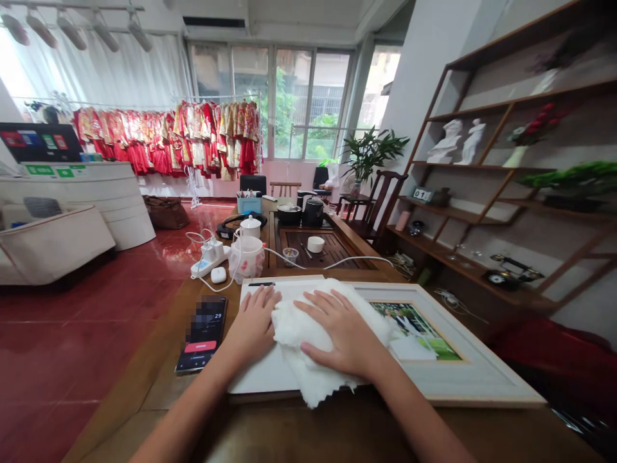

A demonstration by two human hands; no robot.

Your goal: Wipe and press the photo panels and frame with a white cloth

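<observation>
My left hand (256, 321) lies flat on a white board (260, 373), fingers stretched forward and the fingertips near a dark strip (261, 284) at its far edge. Beside it, my right hand (337, 331) presses palm down on a crumpled white cloth or paper towel (313, 382), with its fingers spread. The cloth covers part of the board and reaches over a picture frame (486, 386) to the right. Inside that pale frame is a photo (419, 331) with a white border; its left side is hidden by the cloth.
Left of the board lies a phone (202, 334) with a lit screen. Behind it are a power strip (211, 257), a white earbud case (218, 275) and a frilled cup (246, 257). A white cable (357, 258) crosses the tea tray (332, 247). Shelves (482, 167) stand right.
</observation>
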